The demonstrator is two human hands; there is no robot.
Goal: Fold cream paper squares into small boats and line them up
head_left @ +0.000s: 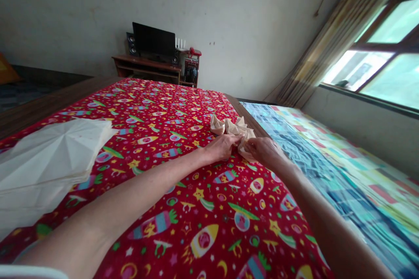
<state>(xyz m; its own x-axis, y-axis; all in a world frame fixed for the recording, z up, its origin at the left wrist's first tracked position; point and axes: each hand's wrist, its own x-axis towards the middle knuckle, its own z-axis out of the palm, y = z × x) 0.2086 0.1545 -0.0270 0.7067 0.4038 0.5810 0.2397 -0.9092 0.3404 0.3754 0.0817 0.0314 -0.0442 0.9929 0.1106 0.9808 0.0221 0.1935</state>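
Note:
A crumpled beige cloth [231, 127] lies on the red sheet with rocket prints [183, 170], near the sheet's right edge. My left hand [221, 147] grips the cloth's near end with bent fingers. My right hand [264, 150] pinches the same bunch of cloth from the right side. Both forearms stretch out over the red sheet.
A stack of folded white sheets [49, 157] lies at the left. A blue and multicoloured bedcover [327, 161] runs along the right, under a window [382, 65] with curtains. A wooden desk [147, 67] with a dark monitor [153, 41] stands against the far wall.

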